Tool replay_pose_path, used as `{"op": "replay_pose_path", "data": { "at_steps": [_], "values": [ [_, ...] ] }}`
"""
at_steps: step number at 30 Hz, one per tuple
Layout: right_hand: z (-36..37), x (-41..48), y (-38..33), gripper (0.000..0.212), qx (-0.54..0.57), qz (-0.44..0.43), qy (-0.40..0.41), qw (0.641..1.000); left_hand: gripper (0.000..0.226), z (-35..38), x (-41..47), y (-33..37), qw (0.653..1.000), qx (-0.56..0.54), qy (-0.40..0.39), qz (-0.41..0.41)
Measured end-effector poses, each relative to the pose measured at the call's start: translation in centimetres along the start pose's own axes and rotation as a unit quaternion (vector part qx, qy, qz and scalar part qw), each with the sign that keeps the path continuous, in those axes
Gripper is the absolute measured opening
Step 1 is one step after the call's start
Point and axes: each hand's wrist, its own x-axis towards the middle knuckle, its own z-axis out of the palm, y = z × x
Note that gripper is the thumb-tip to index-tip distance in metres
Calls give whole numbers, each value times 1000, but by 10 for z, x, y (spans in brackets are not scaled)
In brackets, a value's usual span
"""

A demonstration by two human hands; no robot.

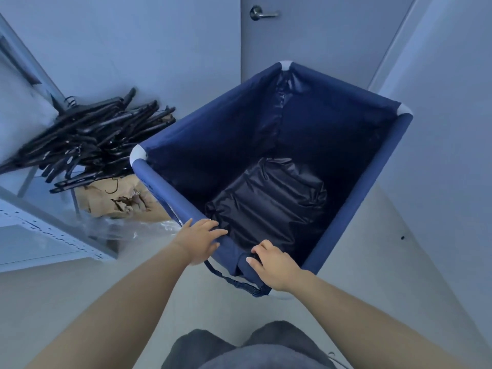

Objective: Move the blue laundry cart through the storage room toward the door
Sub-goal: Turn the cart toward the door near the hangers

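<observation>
The cart (269, 145) stands on the floor directly ahead of the person, its far corner near the closed door (314, 41), with a dark bag (269, 206) lying in its bottom. The left hand (198, 242) rests on the near rim with fingers curled loosely over the fabric edge, and the right hand (274, 265) grips the same rim just beside it, fingers closed over the fabric. A pile of black hangers (90, 139) sits on a shelf (40, 233) left of the cart.
</observation>
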Motion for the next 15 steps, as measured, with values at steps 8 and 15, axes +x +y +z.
{"op": "replay_pose_path", "data": {
  "at_steps": [8,15],
  "values": [
    [24,15,-36,49,76,95,63,991,51,-12,32,-43,991,44,-32,120],
    [60,20,-62,49,-61,194,182,962,49,-16,47,-93,976,78,-28,203]
  ]
}}
